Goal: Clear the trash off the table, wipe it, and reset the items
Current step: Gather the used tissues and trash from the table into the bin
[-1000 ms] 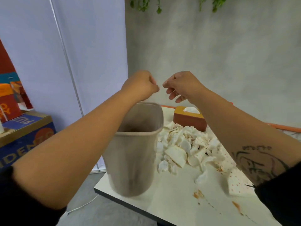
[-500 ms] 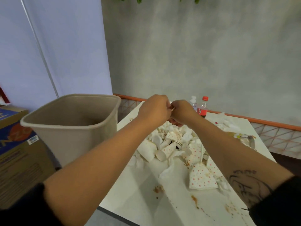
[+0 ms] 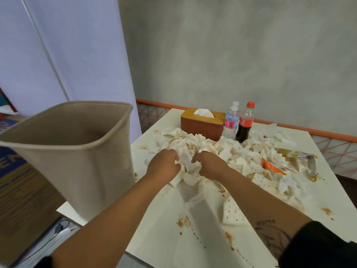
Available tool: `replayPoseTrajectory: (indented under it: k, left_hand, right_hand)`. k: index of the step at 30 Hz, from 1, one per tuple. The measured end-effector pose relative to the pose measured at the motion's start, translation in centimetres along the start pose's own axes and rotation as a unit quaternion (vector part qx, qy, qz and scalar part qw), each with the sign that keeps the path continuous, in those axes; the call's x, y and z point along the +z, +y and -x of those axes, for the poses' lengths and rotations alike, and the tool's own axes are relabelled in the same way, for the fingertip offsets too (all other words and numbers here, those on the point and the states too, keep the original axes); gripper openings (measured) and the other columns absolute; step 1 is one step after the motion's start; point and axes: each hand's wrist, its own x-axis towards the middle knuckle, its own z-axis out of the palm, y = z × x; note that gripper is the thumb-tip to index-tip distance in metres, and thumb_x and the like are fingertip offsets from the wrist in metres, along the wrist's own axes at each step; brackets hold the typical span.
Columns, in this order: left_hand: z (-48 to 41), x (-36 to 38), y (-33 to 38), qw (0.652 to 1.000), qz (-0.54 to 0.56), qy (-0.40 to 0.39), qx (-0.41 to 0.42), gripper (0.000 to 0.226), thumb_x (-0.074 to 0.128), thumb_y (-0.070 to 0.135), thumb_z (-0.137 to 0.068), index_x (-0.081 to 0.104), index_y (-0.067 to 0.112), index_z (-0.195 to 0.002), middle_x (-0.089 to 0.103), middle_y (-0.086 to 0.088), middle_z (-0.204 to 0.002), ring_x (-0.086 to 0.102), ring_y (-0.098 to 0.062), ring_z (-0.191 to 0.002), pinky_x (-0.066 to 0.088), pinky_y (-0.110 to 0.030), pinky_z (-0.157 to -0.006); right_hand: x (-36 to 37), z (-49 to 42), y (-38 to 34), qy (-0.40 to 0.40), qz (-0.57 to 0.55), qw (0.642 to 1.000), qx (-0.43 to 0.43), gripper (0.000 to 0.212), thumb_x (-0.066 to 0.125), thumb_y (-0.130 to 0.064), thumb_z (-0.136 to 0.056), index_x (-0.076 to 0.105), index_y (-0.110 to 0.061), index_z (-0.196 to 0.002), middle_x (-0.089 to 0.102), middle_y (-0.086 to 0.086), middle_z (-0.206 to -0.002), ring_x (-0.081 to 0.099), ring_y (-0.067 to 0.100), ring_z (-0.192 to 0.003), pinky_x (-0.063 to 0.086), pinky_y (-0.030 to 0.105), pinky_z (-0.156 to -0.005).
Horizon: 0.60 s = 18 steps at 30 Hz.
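- Cardboard boxes (image 3: 21,192) stand at the far left, off the surface. A blue box (image 3: 10,161) on top carries large pale letters, too cut off and blurred to read.
- Next comes the beige bin (image 3: 77,151), open-topped and leaning, at the near left corner of the white surface (image 3: 170,246).
- Your left arm reaches forward from the lower left, with the forearm bare. Your left hand (image 3: 164,166) is knuckles-up, its fingers curled into crumpled white paper at the near edge of the trash pile (image 3: 195,144).
- Your right hand (image 3: 210,167) sits just beside it, its fingers likewise curled and gripping crumpled paper. The forearm bears a dark tattoo (image 3: 270,235), and its lettering is not legible.
- That pile of stained tissues and napkins spreads across the middle of the surface, from your hands back and away to the right.
- Behind it stands a brown tissue box (image 3: 201,125) with a white tissue poking from its slot.
- Just right of the box, a clear water bottle (image 3: 230,122) with a blue-and-pink label and a cola bottle (image 3: 244,124) with a red cap and red label stand upright side by side. You cannot read either label.
- Further right, an orange wrapper (image 3: 272,167) lies in the pile. A spotted napkin (image 3: 231,213) lies beside your right forearm, and brown sauce stains (image 3: 182,222) dot the near surface.
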Motion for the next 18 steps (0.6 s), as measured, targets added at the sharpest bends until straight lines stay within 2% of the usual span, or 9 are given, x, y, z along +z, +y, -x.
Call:
replayPoseTrajectory:
  k: [3, 7, 9, 14, 16, 18]
  left_hand:
    - [-0.6, 0.7, -1.1, 1.0, 0.003, -0.02, -0.003, 0.029, 0.059, 0.027, -0.09, 0.059, 0.018, -0.117, 0.056, -0.002, -0.124, 0.055, -0.019, -0.113, 0.046, -0.031, -0.091]
    - [-1.6, 1.6, -2.1, 0.999, 0.011, -0.05, -0.001, 0.03, 0.059, 0.028, -0.09, 0.057, 0.018, -0.118, 0.054, -0.003, -0.124, 0.055, -0.019, -0.112, 0.045, -0.03, -0.091]
    - [-1.9, 2.1, -2.4, 0.998, 0.019, -0.059, 0.002, 0.032, 0.06, 0.032, -0.09, 0.057, 0.018, -0.118, 0.054, -0.003, -0.123, 0.055, -0.019, -0.111, 0.046, -0.031, -0.091]
    - [-2.7, 3.5, -3.3, 0.996, 0.048, -0.077, 0.002, 0.046, 0.06, 0.05, -0.085, 0.056, 0.018, -0.119, 0.055, 0.0, -0.121, 0.056, -0.017, -0.108, 0.045, -0.03, -0.088]
    - [-2.8, 3.8, -3.2, 0.994, 0.084, -0.069, 0.0, 0.055, 0.056, 0.058, -0.084, 0.055, 0.018, -0.121, 0.055, 0.0, -0.123, 0.056, -0.017, -0.109, 0.045, -0.031, -0.088]
    - [-3.1, 4.0, -2.8, 0.991, 0.123, -0.05, 0.002, 0.057, 0.051, 0.06, -0.085, 0.054, 0.016, -0.122, 0.055, -0.001, -0.123, 0.055, -0.018, -0.11, 0.044, -0.031, -0.089]
  right_hand:
    - [1.3, -0.4, 0.3, -0.02, 0.091, 0.996, -0.016, 0.049, 0.05, 0.003, -0.085, 0.053, -0.024, -0.127, 0.05, 0.003, -0.125, 0.045, 0.021, -0.118, 0.042, 0.03, -0.081]
    - [2.2, -1.0, 0.2, -0.032, 0.188, 0.981, -0.034, 0.041, 0.047, -0.004, -0.09, 0.053, -0.023, -0.126, 0.049, 0.002, -0.123, 0.044, 0.022, -0.114, 0.037, 0.029, -0.075]
    - [2.2, -1.4, 0.5, -0.035, 0.202, 0.978, -0.045, 0.038, 0.046, -0.004, -0.09, 0.056, -0.021, -0.123, 0.05, 0.002, -0.119, 0.046, 0.022, -0.112, 0.038, 0.029, -0.072]
    - [1.9, -1.7, 1.0, -0.041, 0.139, 0.989, -0.028, 0.026, 0.053, -0.006, -0.084, 0.062, -0.02, -0.104, 0.061, 0.0, -0.103, 0.055, 0.019, -0.099, 0.039, 0.026, -0.068]
    - [1.1, -1.6, 0.9, -0.04, 0.088, 0.995, -0.016, 0.02, 0.06, -0.006, -0.079, 0.061, -0.02, -0.094, 0.063, 0.001, -0.097, 0.054, 0.018, -0.089, 0.04, 0.027, -0.068]
    - [0.0, -1.5, 0.7, -0.026, 0.023, 0.999, -0.012, 0.021, 0.068, -0.008, -0.077, 0.062, -0.015, -0.095, 0.062, 0.001, -0.09, 0.05, 0.016, -0.083, 0.041, 0.029, -0.07]
